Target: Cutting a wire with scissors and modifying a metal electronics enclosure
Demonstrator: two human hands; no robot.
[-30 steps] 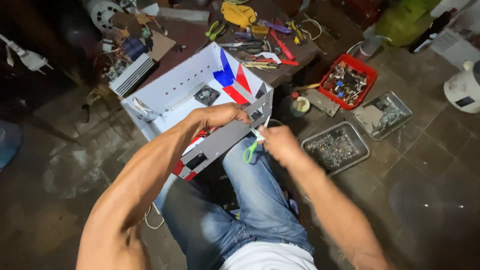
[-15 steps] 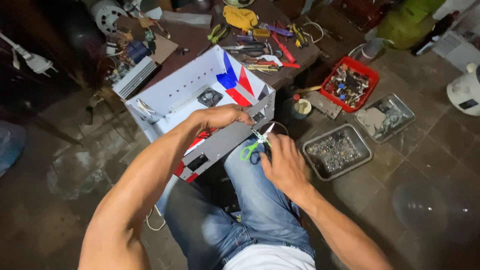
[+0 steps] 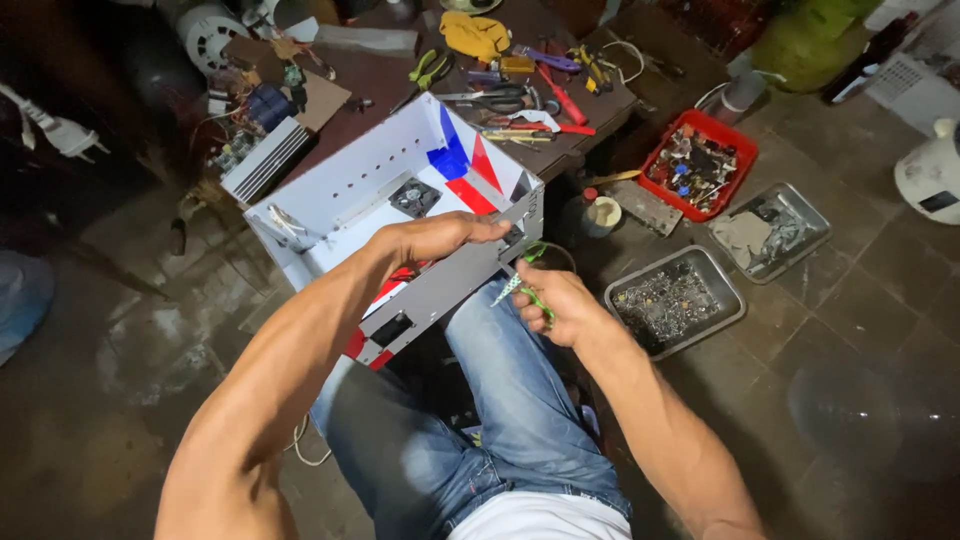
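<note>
The left hand (image 3: 440,237) holds the near wall of the white box (image 3: 350,190) on the lap, while the right hand (image 3: 555,305), closed around green pliers (image 3: 522,288), has pulled back a little from the box corner.

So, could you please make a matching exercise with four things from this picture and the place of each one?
Things:
1. open white metal case
2. green-handled pliers
3. red plastic tray of small parts
4. yellow cloth

Places:
A. on the floor, right of the table
B. on the dark table, far end
C. in the right hand
D. under the left hand

Pairs: 1-D, 2-C, 3-A, 4-B
</note>
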